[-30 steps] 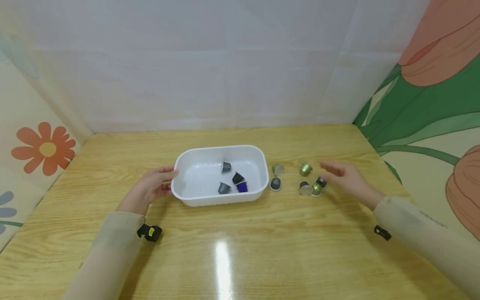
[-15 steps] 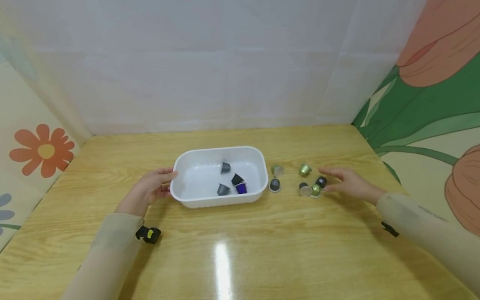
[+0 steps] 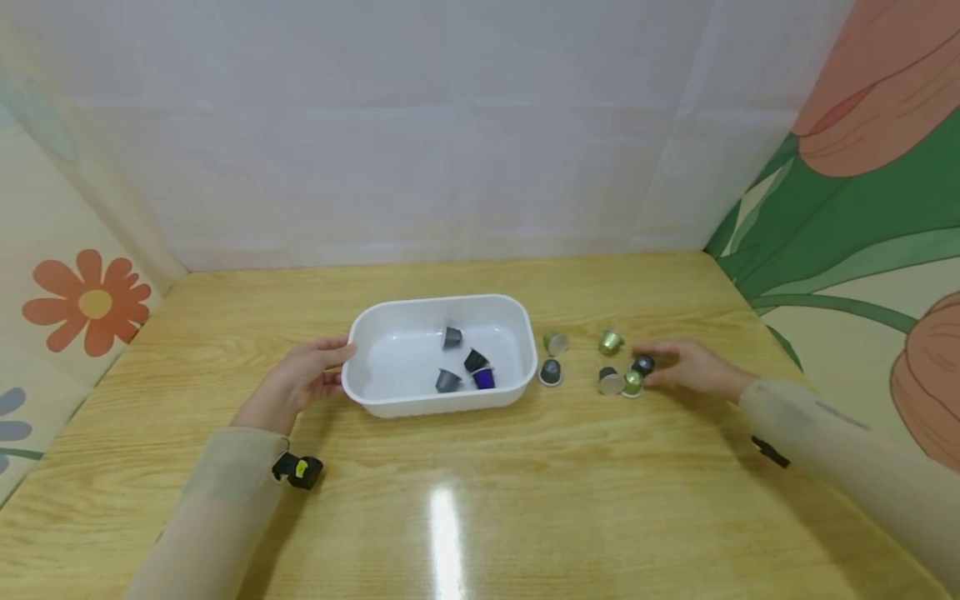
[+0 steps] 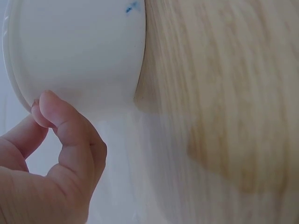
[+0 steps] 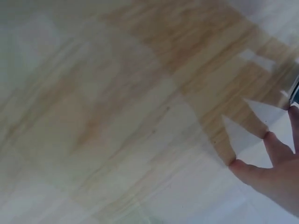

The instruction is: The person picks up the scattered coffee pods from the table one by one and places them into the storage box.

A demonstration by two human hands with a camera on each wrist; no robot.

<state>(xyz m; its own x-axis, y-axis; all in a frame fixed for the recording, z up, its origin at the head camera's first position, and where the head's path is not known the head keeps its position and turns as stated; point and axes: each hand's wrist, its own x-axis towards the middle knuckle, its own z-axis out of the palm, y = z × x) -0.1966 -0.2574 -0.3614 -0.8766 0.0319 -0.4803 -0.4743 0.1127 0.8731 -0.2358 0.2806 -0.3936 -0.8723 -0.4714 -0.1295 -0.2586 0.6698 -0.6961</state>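
In the head view, my left hand (image 3: 300, 375) pinches the left rim of a white rectangular tub (image 3: 442, 408). The left wrist view shows thumb and finger meeting on that tub's edge (image 4: 79, 56). Inside lie a dark grey coffee capsule (image 3: 448, 381), another grey one (image 3: 452, 337), a black one (image 3: 476, 360) and a purple one (image 3: 483, 377). My right hand (image 3: 693, 367) reaches round a dark capsule (image 3: 642, 365), thumb and forefinger on either side. Whether they press it is unclear. In the right wrist view, several fingertips touch the table, and a dark capsule edge shows at the frame's right.
Right of the tub on the wooden table (image 3: 375, 517) lie several more capsules: a pale green one (image 3: 553, 342), a dark upright one (image 3: 551, 372), a green one (image 3: 611, 341), a dark tipped one (image 3: 610, 381) and another green one (image 3: 633, 383). A white sheet (image 3: 450, 150) hangs behind.
My right hand has come down and a little left, its thumb and forefinger now around the dark capsule. My left hand and the tub stay in place.
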